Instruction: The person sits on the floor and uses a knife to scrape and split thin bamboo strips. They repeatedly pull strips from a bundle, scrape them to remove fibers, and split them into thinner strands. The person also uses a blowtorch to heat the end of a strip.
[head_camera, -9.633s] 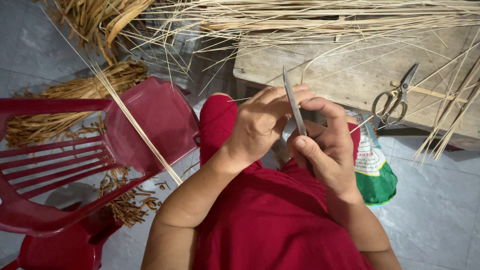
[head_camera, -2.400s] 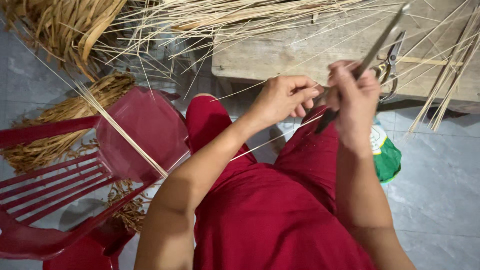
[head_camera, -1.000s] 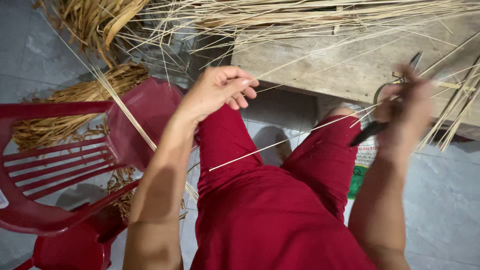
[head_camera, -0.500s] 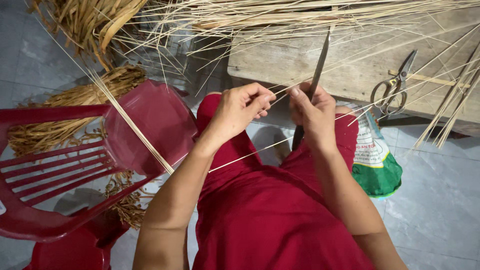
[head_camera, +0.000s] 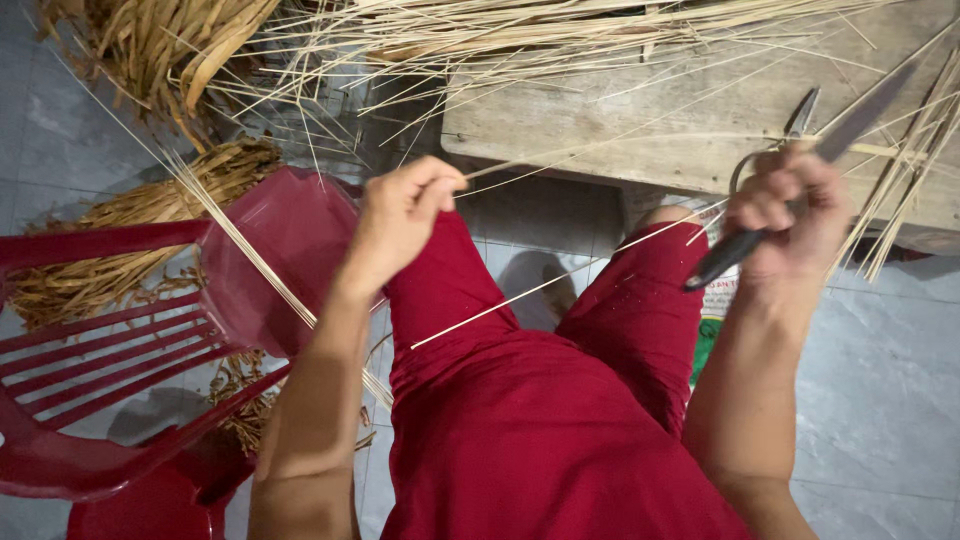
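Left hand (head_camera: 400, 215) raised, fingers pinching a thin pale split reed strand (head_camera: 520, 300) slanting across the red-clad lap. Right hand (head_camera: 790, 215) closed round a black-handled steel knife (head_camera: 800, 175). Judged mid-work: many straw-coloured strips (head_camera: 520, 35) piled on the weathered wooden bench (head_camera: 640, 130).

My trousers (head_camera: 560, 430) are plain deep red. Left of them the plastic chair (head_camera: 120, 350) is the same red, slatted. The strips (head_camera: 560, 40) beyond my trousers are pale straw, the bench (head_camera: 640, 130) weathered grey-brown. My knife (head_camera: 800, 190) has a black handle and grey blade.
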